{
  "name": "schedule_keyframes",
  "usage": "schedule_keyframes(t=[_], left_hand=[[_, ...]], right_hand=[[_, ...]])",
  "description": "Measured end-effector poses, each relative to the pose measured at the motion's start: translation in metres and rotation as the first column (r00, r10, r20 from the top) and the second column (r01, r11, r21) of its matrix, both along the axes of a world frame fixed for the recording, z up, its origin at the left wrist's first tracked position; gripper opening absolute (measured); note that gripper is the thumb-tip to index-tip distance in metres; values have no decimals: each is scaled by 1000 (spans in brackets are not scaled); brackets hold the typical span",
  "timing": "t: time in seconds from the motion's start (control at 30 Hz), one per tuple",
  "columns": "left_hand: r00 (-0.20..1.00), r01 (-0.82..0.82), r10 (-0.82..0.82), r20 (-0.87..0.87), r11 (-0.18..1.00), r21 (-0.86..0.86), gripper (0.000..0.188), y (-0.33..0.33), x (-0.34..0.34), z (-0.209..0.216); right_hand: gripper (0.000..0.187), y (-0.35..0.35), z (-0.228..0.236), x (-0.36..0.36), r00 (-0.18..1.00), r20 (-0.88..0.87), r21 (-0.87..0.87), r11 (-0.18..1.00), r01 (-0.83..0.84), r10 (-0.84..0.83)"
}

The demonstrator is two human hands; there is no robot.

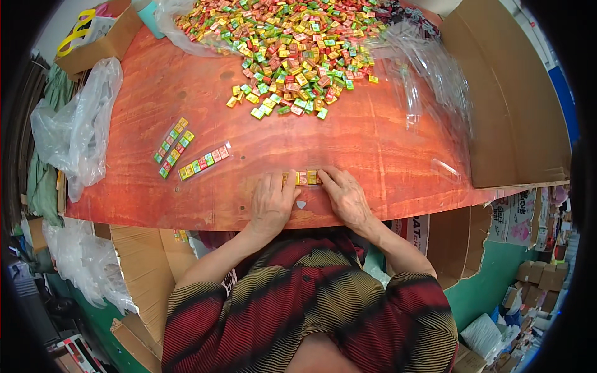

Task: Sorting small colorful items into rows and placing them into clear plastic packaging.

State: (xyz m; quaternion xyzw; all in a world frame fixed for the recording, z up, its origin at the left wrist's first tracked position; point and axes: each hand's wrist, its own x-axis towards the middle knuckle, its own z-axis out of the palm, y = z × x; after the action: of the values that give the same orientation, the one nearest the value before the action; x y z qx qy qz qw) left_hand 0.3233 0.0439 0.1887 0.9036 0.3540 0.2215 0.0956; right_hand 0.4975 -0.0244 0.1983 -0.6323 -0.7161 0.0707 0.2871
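Observation:
A short row of small yellow and orange boxes (306, 178) lies in a clear plastic sleeve close to the table's front edge. My left hand (273, 200) grips its left end, the fingers covering part of the row. At the other end, my right hand (347, 198) holds it with the index finger and thumb. A small pale scrap (301, 204) sits just below the row. To the left rest three filled strips of coloured boxes, one of them a slanted strip (204, 161). A large heap of loose little boxes (298, 56) in red, yellow and green spreads over the far side.
Clear plastic sleeves (413, 102) lie at the right, with a single sleeve (446, 170) nearer me. A tall cardboard box (507, 93) borders the right side. A plastic bag (81, 124) hangs over the red table's (261, 133) left edge. An open carton (140, 273) stands below.

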Motion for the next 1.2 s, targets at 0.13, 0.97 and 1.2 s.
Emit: schedule_keyframes(t=[0.13, 0.97, 1.2], left_hand=[[999, 35, -30, -27, 977, 210, 44, -5, -8, -4], [984, 80, -73, -165, 996, 39, 59, -10, -13, 2], [1000, 1, -1, 3, 999, -43, 45, -9, -10, 1]], right_hand=[[38, -7, -8, -4, 999, 43, -7, 1000, -26, 26], [84, -19, -5, -41, 990, 139, -264, 965, 10, 28], [78, -20, -10, -39, 992, 126, -217, 976, 0, 28]])
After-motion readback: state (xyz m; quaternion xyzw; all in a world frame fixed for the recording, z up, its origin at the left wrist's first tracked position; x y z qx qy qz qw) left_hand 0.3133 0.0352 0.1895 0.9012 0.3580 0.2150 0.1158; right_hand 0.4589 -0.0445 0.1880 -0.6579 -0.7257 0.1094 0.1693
